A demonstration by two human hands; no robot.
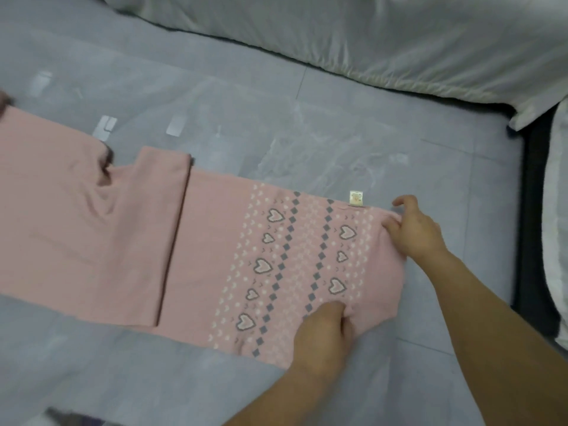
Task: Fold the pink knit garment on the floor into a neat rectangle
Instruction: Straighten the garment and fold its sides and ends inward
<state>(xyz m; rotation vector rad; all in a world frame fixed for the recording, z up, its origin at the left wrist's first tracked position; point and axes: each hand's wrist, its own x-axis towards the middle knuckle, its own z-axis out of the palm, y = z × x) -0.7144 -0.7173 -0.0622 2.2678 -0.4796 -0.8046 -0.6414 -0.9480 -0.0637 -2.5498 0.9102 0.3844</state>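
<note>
Grips the pink knit garment (199, 247) at its right end with both hands. Pinches the far corner, just beside the small white label (356, 198), with the right hand (415, 232): curled fingers (392, 224) closed on the edge, one finger raised over the bare floor (276, 118). Bunches the near corner in the left hand (322, 336), fingers (332, 309) curled tight into the knit, with small wrinkles just in front of them. Otherwise lies flat and long across the gray tiles, from the hands to the left edge of view. Shows the heart pattern next to the fingers, then plain pink with one folded-over flap farther left. Beyond, along the floor, pale bedding (368, 35).
</note>
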